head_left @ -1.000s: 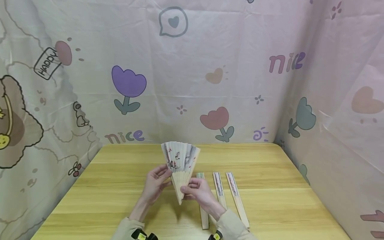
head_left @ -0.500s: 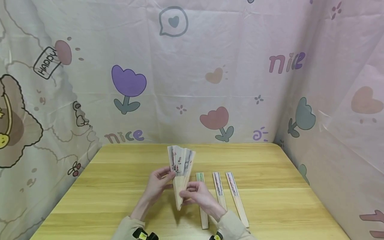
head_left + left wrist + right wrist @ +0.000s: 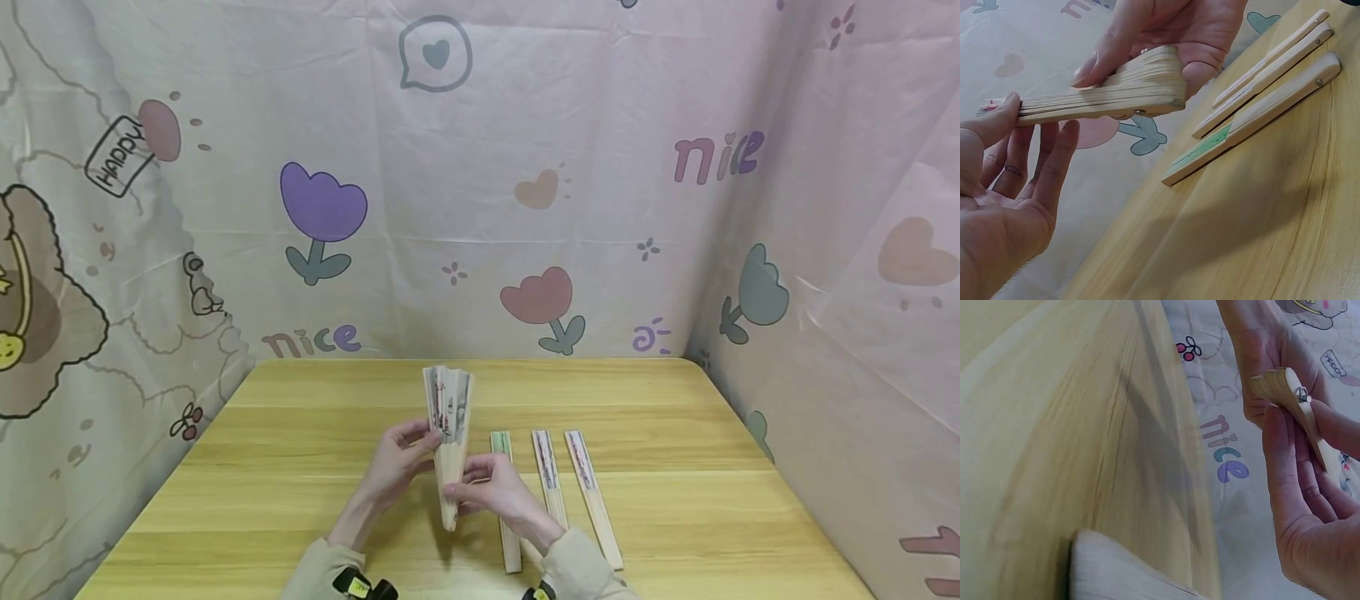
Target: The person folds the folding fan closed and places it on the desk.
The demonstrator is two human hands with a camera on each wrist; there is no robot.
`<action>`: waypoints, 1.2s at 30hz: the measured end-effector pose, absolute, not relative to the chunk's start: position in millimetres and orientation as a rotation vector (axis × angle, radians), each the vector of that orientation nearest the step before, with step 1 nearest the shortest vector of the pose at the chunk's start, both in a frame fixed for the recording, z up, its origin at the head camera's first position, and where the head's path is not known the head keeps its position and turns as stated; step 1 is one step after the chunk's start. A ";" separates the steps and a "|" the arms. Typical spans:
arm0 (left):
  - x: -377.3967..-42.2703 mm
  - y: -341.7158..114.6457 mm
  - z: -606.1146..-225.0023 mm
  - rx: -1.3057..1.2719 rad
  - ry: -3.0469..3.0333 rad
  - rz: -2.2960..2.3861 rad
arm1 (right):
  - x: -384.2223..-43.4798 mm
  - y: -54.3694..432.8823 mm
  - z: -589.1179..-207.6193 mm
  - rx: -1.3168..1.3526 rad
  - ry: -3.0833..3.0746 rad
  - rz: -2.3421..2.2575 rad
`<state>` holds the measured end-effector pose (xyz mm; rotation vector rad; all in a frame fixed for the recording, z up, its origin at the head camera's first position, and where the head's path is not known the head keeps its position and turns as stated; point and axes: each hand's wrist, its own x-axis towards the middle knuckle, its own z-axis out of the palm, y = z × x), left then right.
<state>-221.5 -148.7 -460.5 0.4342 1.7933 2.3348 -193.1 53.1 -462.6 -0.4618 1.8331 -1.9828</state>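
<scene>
A folding fan (image 3: 453,417) with pale wooden ribs and a flower-printed leaf is held above the table, partly spread into a narrow wedge. My left hand (image 3: 399,457) pinches its left edge, just where leaf meets ribs. Lower down, my right hand (image 3: 495,490) grips the ribs near the pivot from the right. In the left wrist view the ribs of the fan (image 3: 1110,94) are stacked closely, with a metal rivet at the pivot end. The right wrist view shows the fan's pivot end (image 3: 1294,394) between thumb and fingers.
Right of the hands, three folded fans lie on the wooden table (image 3: 300,467): one green-topped fan (image 3: 510,542), a middle fan (image 3: 546,458) and a right fan (image 3: 596,508). The right forearm partly covers the first two. Printed cloth (image 3: 450,167) hangs behind and at both sides.
The fan has narrowed from a wide spread to a slim wedge. Its lower end has dropped slightly toward me, and the two hands have come a little closer together.
</scene>
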 end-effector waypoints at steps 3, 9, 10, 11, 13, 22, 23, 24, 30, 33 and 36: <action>-221.5 -148.6 -459.7 0.434 1.757 2.313 | -191.4 52.2 -461.0 -0.475 1.876 -1.949; -221.6 -145.4 -456.4 0.377 1.785 2.286 | -189.6 51.6 -459.2 -0.512 1.920 -1.890; -221.7 -144.9 -456.2 0.356 1.794 2.284 | -189.4 51.4 -459.0 -0.520 1.921 -1.885; -221.8 -144.4 -456.2 0.338 1.803 2.283 | -189.1 51.2 -458.8 -0.528 1.924 -1.879; -222.0 -143.5 -456.4 0.308 1.815 2.287 | -188.9 50.7 -458.9 -0.536 1.924 -1.873; -222.7 -142.5 -457.4 0.278 1.835 2.291 | -187.0 51.0 -462.1 -0.577 1.939 -1.849; -222.8 -142.6 -457.5 0.275 1.839 2.289 | -186.6 51.1 -462.4 -0.579 1.944 -1.843; -222.9 -142.5 -457.5 0.271 1.842 2.289 | -186.2 51.1 -462.6 -0.581 1.951 -1.837; -223.2 -140.9 -456.4 0.231 1.840 2.298 | -184.3 50.4 -463.7 -0.607 2.014 -1.800; -222.8 -139.7 -455.1 0.206 1.837 2.301 | -183.6 50.5 -463.6 -0.628 2.044 -1.780; -222.1 -139.1 -454.2 0.191 1.842 2.296 | -182.8 50.8 -463.7 -0.630 2.058 -1.773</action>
